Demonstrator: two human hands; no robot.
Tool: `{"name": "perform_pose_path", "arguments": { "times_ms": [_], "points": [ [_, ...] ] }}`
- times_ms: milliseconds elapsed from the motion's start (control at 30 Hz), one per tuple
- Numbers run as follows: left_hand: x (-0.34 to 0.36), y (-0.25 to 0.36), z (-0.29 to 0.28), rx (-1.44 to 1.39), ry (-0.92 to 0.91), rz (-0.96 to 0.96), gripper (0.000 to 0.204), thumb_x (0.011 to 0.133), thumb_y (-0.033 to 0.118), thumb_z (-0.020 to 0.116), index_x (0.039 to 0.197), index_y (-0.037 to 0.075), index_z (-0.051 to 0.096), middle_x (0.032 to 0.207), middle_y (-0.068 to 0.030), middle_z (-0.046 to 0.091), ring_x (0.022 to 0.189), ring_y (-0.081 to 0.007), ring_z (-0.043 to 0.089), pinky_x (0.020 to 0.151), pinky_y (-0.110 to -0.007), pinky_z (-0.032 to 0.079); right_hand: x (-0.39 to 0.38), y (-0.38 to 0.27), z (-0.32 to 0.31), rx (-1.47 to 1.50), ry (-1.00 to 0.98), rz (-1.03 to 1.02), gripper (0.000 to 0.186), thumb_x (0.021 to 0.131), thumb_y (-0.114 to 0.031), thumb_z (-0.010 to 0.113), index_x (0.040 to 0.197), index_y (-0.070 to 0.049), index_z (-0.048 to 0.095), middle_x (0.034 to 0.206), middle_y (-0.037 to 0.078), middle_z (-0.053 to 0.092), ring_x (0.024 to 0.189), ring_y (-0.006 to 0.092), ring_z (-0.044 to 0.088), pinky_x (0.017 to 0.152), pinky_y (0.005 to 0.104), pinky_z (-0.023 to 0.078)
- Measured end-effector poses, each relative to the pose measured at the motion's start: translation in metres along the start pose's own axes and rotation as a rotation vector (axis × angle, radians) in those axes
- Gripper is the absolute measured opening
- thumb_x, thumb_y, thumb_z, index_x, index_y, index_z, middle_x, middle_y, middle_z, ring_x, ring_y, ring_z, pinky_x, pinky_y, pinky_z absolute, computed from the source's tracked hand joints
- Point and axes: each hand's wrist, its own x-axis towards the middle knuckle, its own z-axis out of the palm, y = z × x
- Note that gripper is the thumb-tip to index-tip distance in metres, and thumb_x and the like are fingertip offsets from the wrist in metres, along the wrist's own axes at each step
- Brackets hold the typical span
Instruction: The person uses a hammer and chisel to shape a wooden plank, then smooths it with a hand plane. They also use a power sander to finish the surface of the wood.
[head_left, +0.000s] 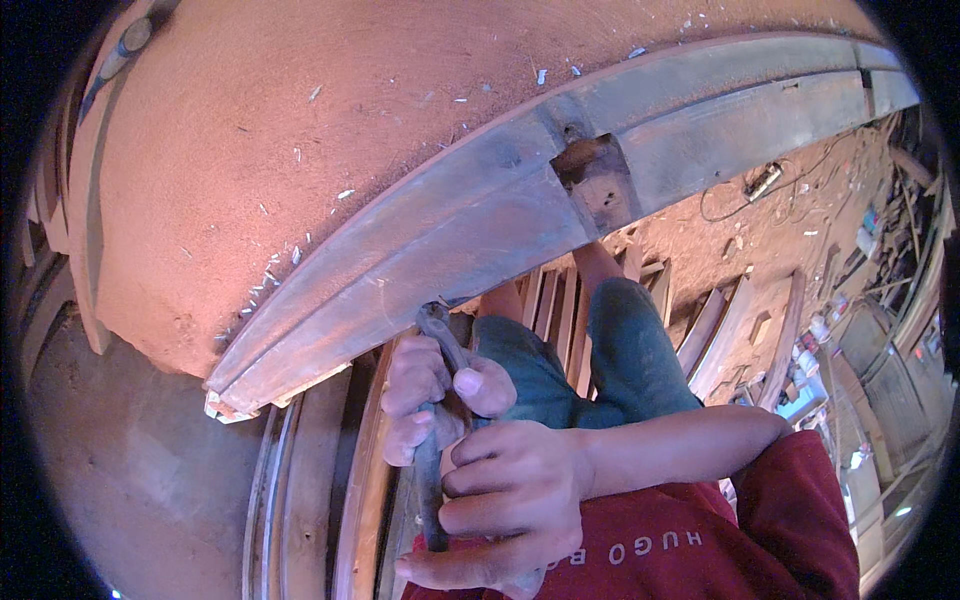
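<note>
Both my hands are closed around a dark metal tool that looks like pincers. Its rounded head is at the lower edge of a long, curved grey wooden beam; whether the jaws bite into anything I cannot tell. My left hand wraps the tool just below the head, thumb on the right side. Lower down, my right hand grips the handles, one dark handle end showing beside its fingers. A square notch is cut across the beam to the right.
Pale wood chips lie scattered on the reddish surface beyond the beam. A tool with a cylindrical end lies at the far left. Several boards lie below the beam. On the right are a power strip with cord and a clutter of scraps.
</note>
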Motion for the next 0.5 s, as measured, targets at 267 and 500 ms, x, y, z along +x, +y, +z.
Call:
{"name": "perform_pose_path", "arguments": {
  "times_ms": [267,500],
  "points": [
    [0.006,0.013,0.011,0.143,0.109,-0.122,0.038,0.082,0.001,0.059,0.110,0.007,0.033,0.071,-0.0005,0.028,0.048,-0.0097,0.028,0.044,-0.029,0.019,0.013,0.007,-0.005,0.050,-0.102,-0.012,0.037,0.081,-0.020,0.059,0.107,0.003,0.071,0.069,0.003,0.046,0.048,0.0103,0.044,0.044,0.0245,0.034],
    [0.003,0.003,0.013,0.096,0.133,-0.056,0.035,0.084,-0.002,0.057,0.107,0.008,0.033,0.070,-0.0007,0.031,0.046,-0.0099,0.028,0.041,-0.030,0.020,0.014,0.005,-0.006,-0.165,-0.039,-0.031,0.029,0.083,-0.028,0.062,0.098,-0.004,0.068,0.069,0.000,0.047,0.058,0.0146,0.049,0.050,0.0313,0.040]
  ]
}}
